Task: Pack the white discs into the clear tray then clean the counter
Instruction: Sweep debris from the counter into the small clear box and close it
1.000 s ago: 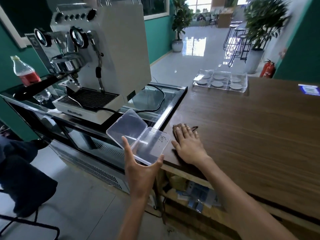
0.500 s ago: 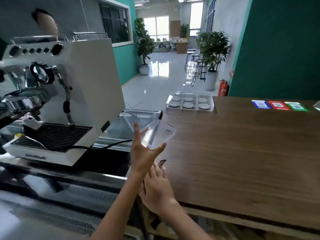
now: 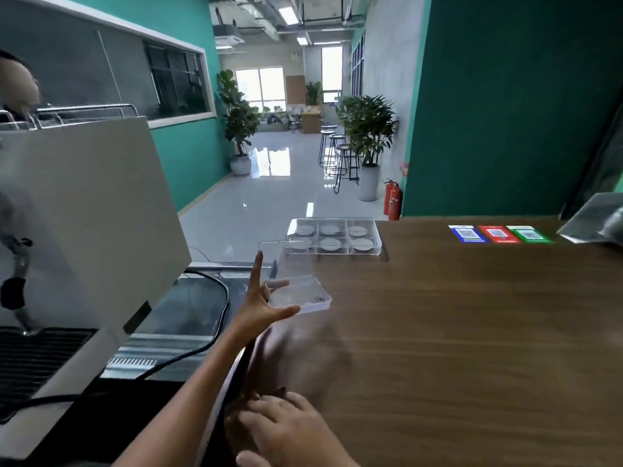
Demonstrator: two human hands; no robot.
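Note:
A clear compartment tray (image 3: 377, 246) with several white discs (image 3: 329, 244) in its cells sits at the far left corner of the wooden counter (image 3: 472, 332). My left hand (image 3: 258, 311) holds a small clear hinged box (image 3: 298, 298), lid open, between thumb and fingers just above the counter's left edge. A few dark crumbs lie in the box. Near the front left edge, my right hand (image 3: 290, 429) lies flat, pressing on a brown cloth (image 3: 236, 416) that is mostly hidden under it.
A white espresso machine (image 3: 84, 214) stands left of the counter on a glass-topped case (image 3: 188, 308), with a black cable (image 3: 219, 298) trailing across. Three coloured stickers (image 3: 499, 234) and a silvery bag (image 3: 596, 224) lie at the counter's far right. A person's head (image 3: 13, 85) shows behind the machine.
My left hand has carried the open box from beside the counter's edge up and forward over the counter. My right hand has slid back with the cloth to the near edge.

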